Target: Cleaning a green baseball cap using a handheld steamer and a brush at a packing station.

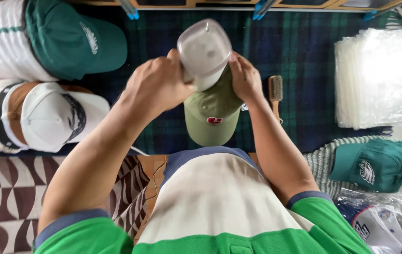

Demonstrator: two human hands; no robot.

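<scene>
Hands meet over plaid cloth (295, 51). Left hand (156, 84) fingers curled tight around translucent plastic form (204, 49), which stands inside olive cap (213, 115). Right hand (245, 77) fingers closed on the cap's crown edge. Wooden brush (275, 91) lies just right; stack of clear bags (380, 75) farther right.

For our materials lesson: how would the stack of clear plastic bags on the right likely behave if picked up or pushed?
The stack of clear plastic bags looks thin and glossy, so probably floppy and light. Its smooth film suggests the sheets would likely slide apart when pushed. The ragged, uneven edges hint it would sag if lifted by one side.
</scene>
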